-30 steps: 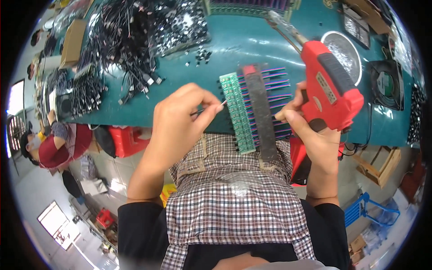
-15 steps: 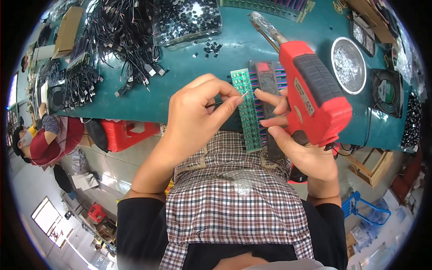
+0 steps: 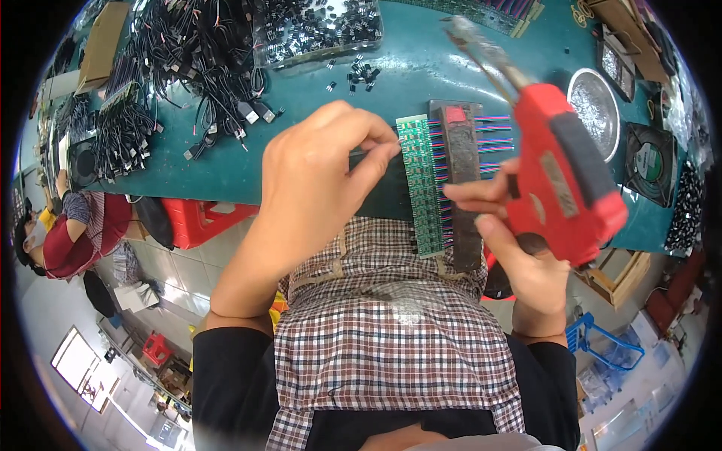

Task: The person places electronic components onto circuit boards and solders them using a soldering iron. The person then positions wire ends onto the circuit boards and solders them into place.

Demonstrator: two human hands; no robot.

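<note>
My left hand [image 3: 316, 169] is closed in a pinch at the upper left edge of a green circuit board strip [image 3: 421, 188]; the thin black wire seen in it earlier is now mostly hidden by the fingers. My right hand [image 3: 519, 255] holds a red and black soldering gun [image 3: 560, 177], slightly blurred. Its metal tip points up and away to the far left, off the board. Thumb and forefinger of that hand reach toward a dark worn bar [image 3: 464, 218] lying alongside the board. Coloured wires [image 3: 492, 143] run from the board past this bar.
A clear tray of small black components [image 3: 320, 34] stands at the back, with loose ones [image 3: 362, 74] before it. Black cable bundles [image 3: 195, 68] lie at left. A metal bowl [image 3: 615, 113] and a fan [image 3: 648, 164] sit at right. Another person [image 3: 75, 233] works at far left.
The soldering gun and my right hand have moved right, away from the board. My left hand has shifted slightly left and up, still pinched. More of the board and bar shows.
</note>
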